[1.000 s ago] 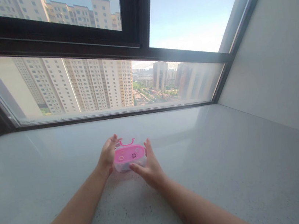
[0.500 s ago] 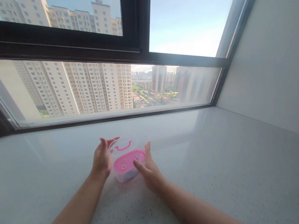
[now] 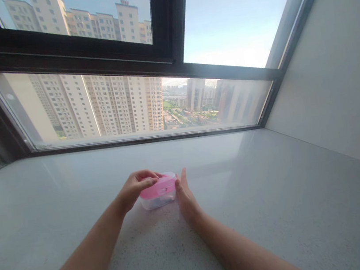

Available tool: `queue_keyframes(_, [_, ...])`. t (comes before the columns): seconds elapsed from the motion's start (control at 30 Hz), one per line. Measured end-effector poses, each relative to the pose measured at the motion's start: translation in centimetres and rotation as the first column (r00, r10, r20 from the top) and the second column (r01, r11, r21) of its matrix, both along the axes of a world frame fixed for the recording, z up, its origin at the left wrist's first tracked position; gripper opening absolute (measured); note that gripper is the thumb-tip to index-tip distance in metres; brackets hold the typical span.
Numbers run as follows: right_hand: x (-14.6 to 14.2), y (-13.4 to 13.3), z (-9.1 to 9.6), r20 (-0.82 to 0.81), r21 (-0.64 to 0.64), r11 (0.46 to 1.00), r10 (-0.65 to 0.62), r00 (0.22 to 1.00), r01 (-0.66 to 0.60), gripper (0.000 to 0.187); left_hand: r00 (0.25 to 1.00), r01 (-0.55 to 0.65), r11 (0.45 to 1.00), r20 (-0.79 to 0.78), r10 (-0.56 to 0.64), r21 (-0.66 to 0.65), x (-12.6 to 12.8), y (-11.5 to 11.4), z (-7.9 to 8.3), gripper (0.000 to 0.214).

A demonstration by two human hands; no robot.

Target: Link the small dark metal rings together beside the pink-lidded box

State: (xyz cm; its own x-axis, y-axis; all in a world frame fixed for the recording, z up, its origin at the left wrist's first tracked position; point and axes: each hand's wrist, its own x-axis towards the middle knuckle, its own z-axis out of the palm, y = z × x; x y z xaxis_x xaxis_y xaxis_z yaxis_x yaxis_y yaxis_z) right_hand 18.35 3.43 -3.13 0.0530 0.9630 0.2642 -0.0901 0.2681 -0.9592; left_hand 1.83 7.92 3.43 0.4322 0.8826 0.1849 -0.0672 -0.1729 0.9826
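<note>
A small oblong plastic box [image 3: 157,202] with a clear base rests on the white speckled counter. Something dark and indistinct shows through its wall. Over the pink tray [image 3: 152,191] at its top sits a clear lid [image 3: 171,174], with a pink handle partly hidden by fingers. My left hand [image 3: 140,183] reaches over the lid from the left, fingers and thumb closed on its top around the handle. At the box's right end, my right hand [image 3: 185,194] stands upright, fingers stretched and thumb against the box's side.
The pale speckled counter [image 3: 261,213] runs up to a dark-framed window [image 3: 154,139]. A plain wall [image 3: 331,69] rises on the right. Tall buildings stand outside the glass.
The clear lid with the pink handle has come from behind the box onto its top, carried by my left hand. My right thumb has slid off the pink tray to the box's side.
</note>
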Motion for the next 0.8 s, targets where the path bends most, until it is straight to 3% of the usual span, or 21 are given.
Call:
queue_keyframes(0.07, [0.0,-0.2,0.4,-0.045,-0.025,0.999,0.02,0.999,-0.021,0.08,0.992,0.029,0.997,-0.121,-0.02,0.074,-0.4,0.0,0.2,0.022])
queue_keyframes(0.17, [0.2,-0.2,0.9,0.029,0.02,1.0,0.006,1.0,-0.006,0.075,0.977,0.039,0.99,-0.215,-0.008,0.138,-0.8,0.0,0.3,0.041])
queue_keyframes(0.27, [0.5,-0.2,1.2,0.215,0.109,0.994,-0.031,0.976,0.007,0.063,0.963,0.117,0.993,-0.245,-0.109,0.018,-1.0,0.0,0.4,0.048])
queue_keyframes(0.37, [0.8,0.0,1.2,0.339,0.117,0.993,-0.025,0.94,-0.016,0.052,0.96,0.14,0.989,-0.239,-0.15,-0.056,-1.1,0.0,0.4,0.053])
queue_keyframes(0.6, [0.9,0.5,1.0,0.402,0.127,0.992,-0.046,0.915,-0.006,0.047,0.956,0.164,0.982,-0.231,-0.182,-0.096,-1.1,0.0,0.7,0.051])
queue_keyframes(0.8, [1.0,0.2,1.3,0.417,0.156,0.987,-0.026,0.909,-0.044,0.053,0.954,0.187,0.974,-0.214,-0.211,-0.128,-1.2,0.1,0.5,0.05])
